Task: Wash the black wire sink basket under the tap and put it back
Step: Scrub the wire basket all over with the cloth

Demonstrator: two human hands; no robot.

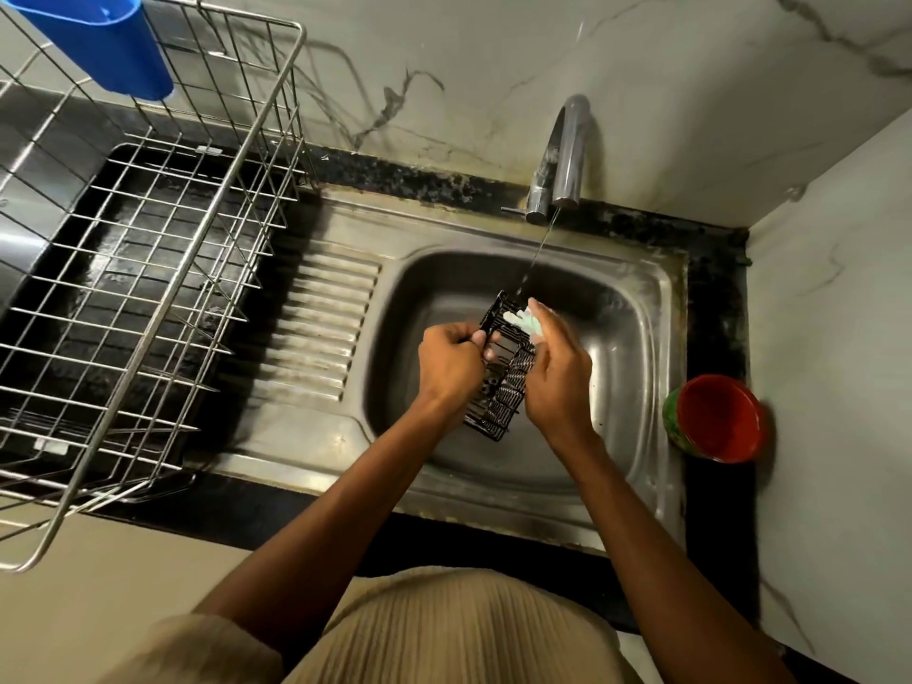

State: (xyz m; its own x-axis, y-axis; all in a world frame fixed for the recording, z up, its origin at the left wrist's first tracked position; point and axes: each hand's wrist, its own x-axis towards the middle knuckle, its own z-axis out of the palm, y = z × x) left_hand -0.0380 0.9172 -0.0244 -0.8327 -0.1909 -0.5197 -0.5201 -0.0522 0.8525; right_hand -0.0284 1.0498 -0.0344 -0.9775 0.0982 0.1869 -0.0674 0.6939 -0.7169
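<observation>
The black wire basket (pixel 503 387) is held tilted over the steel sink bowl (pixel 627 338), its upper end under a thin stream from the tap (pixel 565 155). My left hand (pixel 451 360) grips the basket's left rim. My right hand (pixel 557 372) holds a pale green scrubber (pixel 528 320) against the basket's upper part. The hands hide part of the basket.
A large steel wire dish rack (pixel 148 288) stands on the black counter at left, with a blue plastic cup (pixel 98 42) hung on its back rim. A red bowl (pixel 715 419) sits on the counter right of the sink. Marble walls close in behind and at right.
</observation>
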